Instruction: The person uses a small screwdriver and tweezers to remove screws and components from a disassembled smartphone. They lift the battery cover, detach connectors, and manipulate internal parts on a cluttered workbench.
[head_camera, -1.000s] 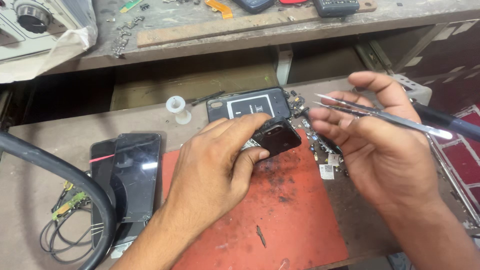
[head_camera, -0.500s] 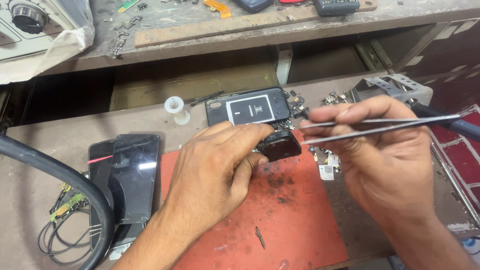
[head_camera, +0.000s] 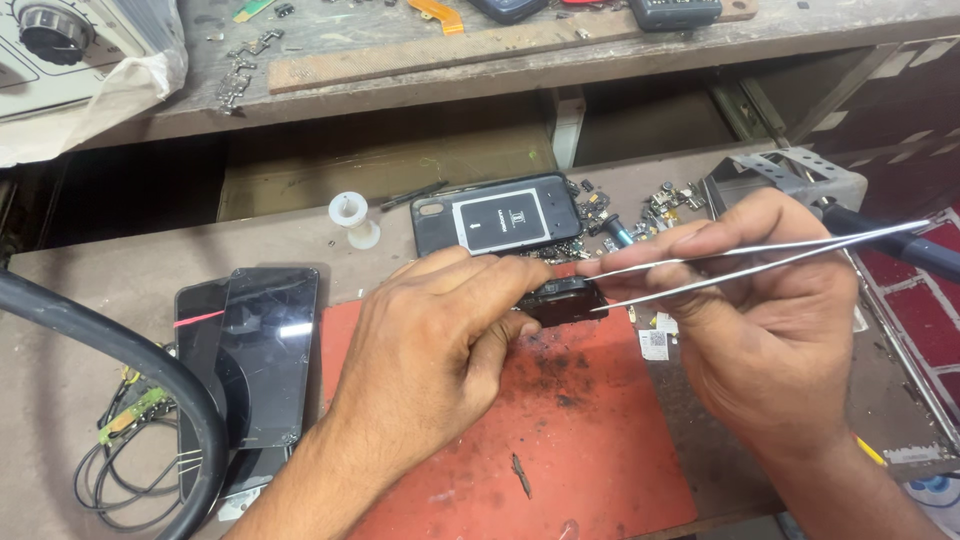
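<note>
My left hand (head_camera: 435, 340) pinches small black part (head_camera: 562, 300), frame centre | right hand (head_camera: 770, 310) fingers closed on steel tweezers (head_camera: 760, 262), tips touching part | red mat (head_camera: 540, 420) on desk (head_camera: 90, 300) | work unfinished.

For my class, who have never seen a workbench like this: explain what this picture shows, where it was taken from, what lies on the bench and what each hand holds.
The picture comes from a camera worn on the person's head, looking down at their own two bare hands. The left hand pinches a small black part over a stained red mat. The right hand grips thin metal tweezers, their tips at that part. On the bench lie a dark phone back, cracked screens, a small white spool, loose wires and a thick black hose.
</note>
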